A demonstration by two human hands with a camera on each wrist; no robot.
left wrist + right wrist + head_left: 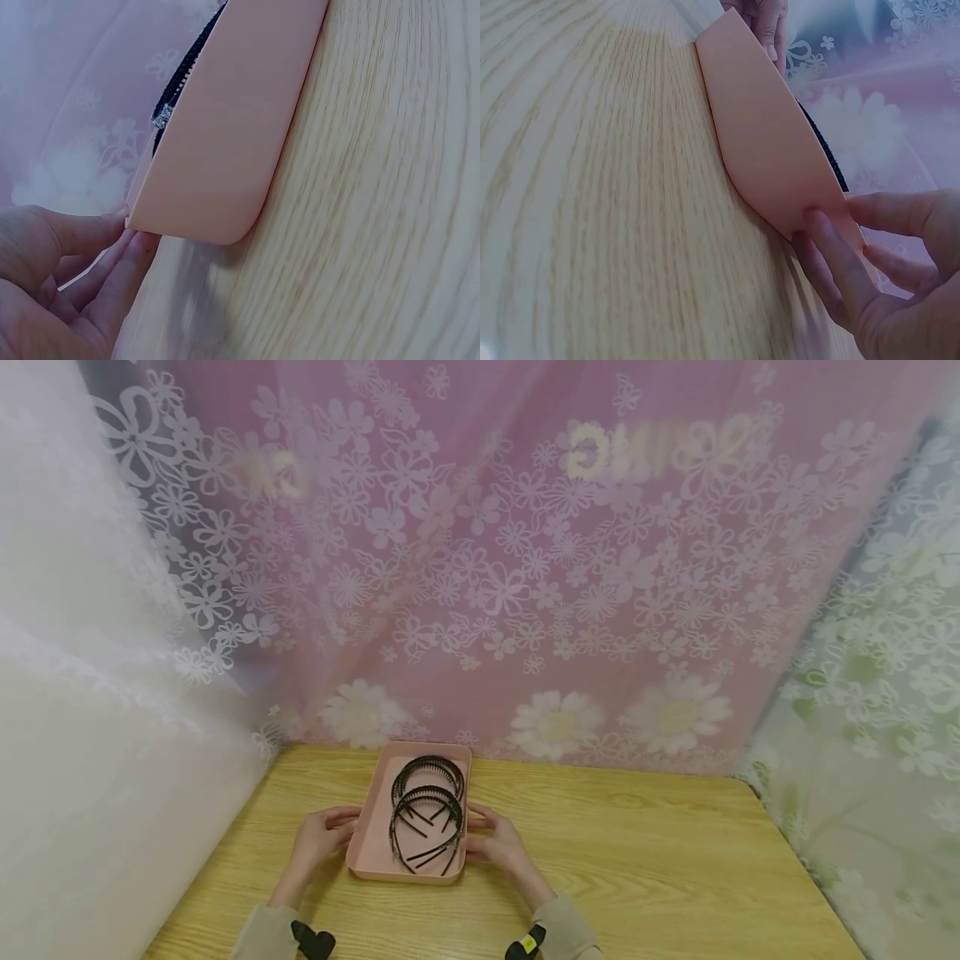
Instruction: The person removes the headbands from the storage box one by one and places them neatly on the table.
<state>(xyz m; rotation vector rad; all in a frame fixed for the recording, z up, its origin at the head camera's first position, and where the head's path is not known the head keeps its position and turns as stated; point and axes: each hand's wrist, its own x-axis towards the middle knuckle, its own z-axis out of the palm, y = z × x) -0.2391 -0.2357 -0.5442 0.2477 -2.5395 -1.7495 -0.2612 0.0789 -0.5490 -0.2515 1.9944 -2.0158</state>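
A shallow pink tray (377, 850) lies on the wooden table, with several black toothed headbands (427, 790) overlapping inside it. My left hand (321, 839) grips the tray's left side. In the left wrist view, its thumb is at the rim and the fingers sit below, at a corner of the tray (217, 127). A sparkly silver bit shows on one headband (163, 116) there. On the opposite side, my right hand (501, 843) holds the tray's edge. The right wrist view has fingers of that hand (900, 292) on both sides of the tray wall (765, 112).
The wooden table (637, 852) extends to the right of the tray. Behind it hangs a pink floral curtain (487, 568), close to the tray's far end. White sheeting (97, 735) stands at the left and a leafy-patterned sheet (877, 710) at the right.
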